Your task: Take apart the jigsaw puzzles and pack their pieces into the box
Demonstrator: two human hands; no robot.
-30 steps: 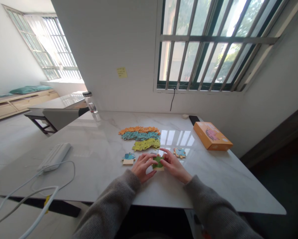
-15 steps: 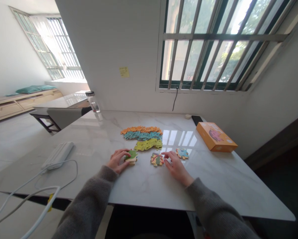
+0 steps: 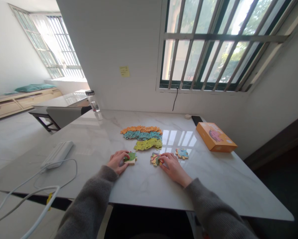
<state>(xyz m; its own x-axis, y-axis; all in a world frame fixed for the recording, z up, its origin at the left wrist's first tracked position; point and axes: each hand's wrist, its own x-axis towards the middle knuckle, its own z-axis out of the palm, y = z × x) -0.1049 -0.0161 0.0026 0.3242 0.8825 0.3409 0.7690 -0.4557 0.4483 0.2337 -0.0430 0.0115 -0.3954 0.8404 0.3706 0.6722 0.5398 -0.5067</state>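
My left hand (image 3: 118,161) is curled at the left edge of a green puzzle piece (image 3: 131,157), thumb in front and index finger behind, gripping it. A cream part shows along that piece's near edge. To the right, a red, green and cream puzzle piece (image 3: 154,159) lies on the white table (image 3: 144,186). The fingers of my right hand (image 3: 172,167) are closed over its right side and cover part of it. Just beyond this hand lies a light blue puzzle piece (image 3: 182,153), untouched.
Behind the hands, puzzle pieces lie in overlapping rows: yellow-green (image 3: 149,144), blue (image 3: 142,134) and orange (image 3: 141,128). An orange box (image 3: 215,136) and a black phone (image 3: 196,119) are at the right. A power strip (image 3: 58,154) with cables lies left; a bottle (image 3: 92,101) stands behind.
My right hand has moved slightly left, from beside the red, green and cream piece onto its right side. My left hand stays at the green piece, which sits slightly differently in the fingers.
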